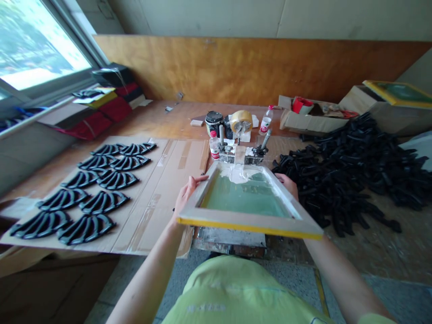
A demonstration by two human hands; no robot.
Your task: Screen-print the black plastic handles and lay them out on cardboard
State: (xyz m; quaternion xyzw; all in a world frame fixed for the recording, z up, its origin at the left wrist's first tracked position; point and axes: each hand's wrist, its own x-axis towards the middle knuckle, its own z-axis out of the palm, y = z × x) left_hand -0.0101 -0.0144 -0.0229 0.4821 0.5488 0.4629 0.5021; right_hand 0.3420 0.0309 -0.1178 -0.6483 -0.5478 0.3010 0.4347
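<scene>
A screen frame (249, 220) with green mesh tilts up over a metal base plate (232, 236), its far edge at a clamp (248, 158). White paste lies on the mesh near the clamp. My left hand (189, 192) is at the frame's left side, fingers partly behind it. On the right side, my right hand (288, 185) is at the frame's edge, most of its fingers hidden. Both hands look wrapped round the frame.
Rows of black fan-shaped parts (87, 229) lie on cardboard (162, 180) at left. A heap of black parts (337, 180) covers the right side. Behind the clamp stand bottles (265, 121), a black tub (213, 120) and a tape roll (240, 121). Boxes (312, 122) sit back right.
</scene>
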